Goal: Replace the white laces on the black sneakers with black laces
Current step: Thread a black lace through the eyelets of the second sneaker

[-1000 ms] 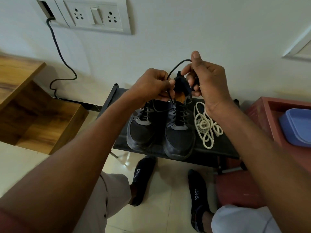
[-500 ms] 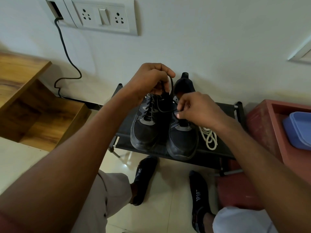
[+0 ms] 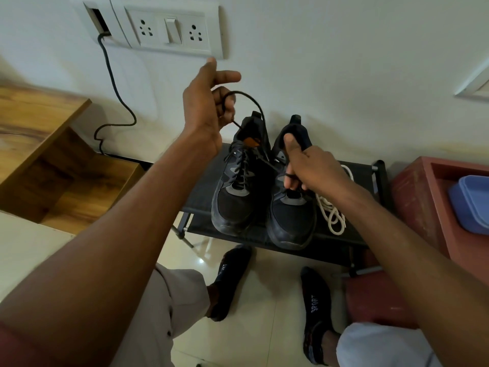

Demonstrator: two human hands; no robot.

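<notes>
Two black mesh sneakers with grey toe panels stood side by side, toes toward the viewer, on a low black fabric-topped rack (image 3: 201, 197) against the white wall. The left sneaker (image 3: 235, 192) was already threaded with dark lace up its eyelets; the right sneaker (image 3: 291, 215) sat just beside it, touching along the inner edges.

The left hand (image 3: 206, 107) was raised above the pair, at about 11 o'clock from the shoes, its lower fingers curled round a thin black lace (image 3: 254, 104) while thumb and forefinger stuck out loosely. From that grip the lace arched up and over, then ran down across the left sneaker's tongue toward the right shoe.

The right hand (image 3: 309, 168) lay over the upper part of the right sneaker, thumb pressed against the raised black tongue and fingers bent down, pinching a small loop of the black lace at the eyelets.

A pile of cream-white rope laces (image 3: 333, 213) lay on the rack at 3 o'clock from the right sneaker, partly hidden behind the right wrist.

At 12 o'clock, a white wall socket plate (image 3: 172, 30) was mounted, with a black cable (image 3: 116, 88) hanging from its left end. A wooden step unit (image 3: 53, 154) stood at 9 o'clock, and a red-brown box (image 3: 423, 197) holding a blue plastic lid (image 3: 471, 202) at 3 o'clock. Two feet in black socks rested on the tiled floor (image 3: 270, 300) below.
</notes>
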